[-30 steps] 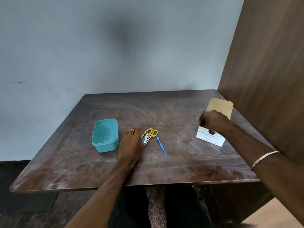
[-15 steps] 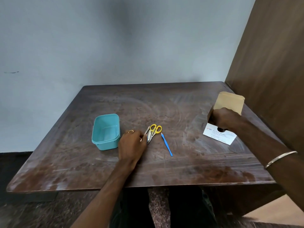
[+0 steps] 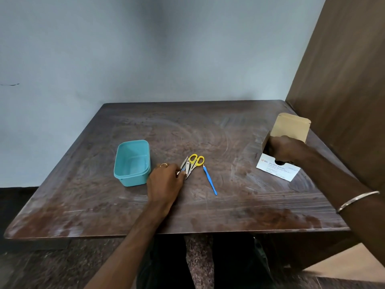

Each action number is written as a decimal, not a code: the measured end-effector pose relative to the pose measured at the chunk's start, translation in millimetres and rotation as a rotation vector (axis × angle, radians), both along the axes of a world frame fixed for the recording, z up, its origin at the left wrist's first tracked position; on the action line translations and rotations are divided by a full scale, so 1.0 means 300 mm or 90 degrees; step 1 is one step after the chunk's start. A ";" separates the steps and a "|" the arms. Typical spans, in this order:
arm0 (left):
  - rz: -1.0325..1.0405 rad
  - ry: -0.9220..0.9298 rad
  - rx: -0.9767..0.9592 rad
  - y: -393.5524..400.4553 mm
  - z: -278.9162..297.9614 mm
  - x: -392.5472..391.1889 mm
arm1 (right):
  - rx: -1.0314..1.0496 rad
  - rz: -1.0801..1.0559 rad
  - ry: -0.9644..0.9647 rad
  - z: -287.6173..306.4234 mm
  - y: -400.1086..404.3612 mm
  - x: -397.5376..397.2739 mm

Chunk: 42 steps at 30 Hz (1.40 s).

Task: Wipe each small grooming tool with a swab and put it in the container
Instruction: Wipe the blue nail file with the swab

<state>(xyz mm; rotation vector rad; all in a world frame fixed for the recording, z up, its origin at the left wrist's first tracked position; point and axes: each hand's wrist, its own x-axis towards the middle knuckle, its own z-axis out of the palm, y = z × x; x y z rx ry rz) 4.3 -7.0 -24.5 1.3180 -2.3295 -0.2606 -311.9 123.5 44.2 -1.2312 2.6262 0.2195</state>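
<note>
My left hand pinches the nail clippers mid-counter, beside the yellow scissors and blue tool. My right hand reaches into the swab box at the right edge, grip hidden. The teal container sits left.

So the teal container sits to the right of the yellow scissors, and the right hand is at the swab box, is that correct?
Not quite: the head view shows the teal container to the left of the yellow scissors, beyond the left hand. The right hand is indeed at the swab box.
</note>
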 end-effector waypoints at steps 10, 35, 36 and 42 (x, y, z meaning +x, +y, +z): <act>-0.011 -0.207 -0.059 0.026 0.047 -0.013 | -0.009 0.009 -0.032 0.024 0.001 0.007; -0.042 0.646 0.575 -0.063 0.149 -0.135 | -0.627 -0.002 -0.512 0.167 -0.133 0.145; -0.040 0.661 0.581 -0.076 0.145 -0.151 | -0.632 0.006 -0.546 0.149 -0.156 0.162; -0.035 0.685 0.600 -0.137 0.137 -0.223 | -0.624 0.004 -0.669 -0.009 -0.293 0.234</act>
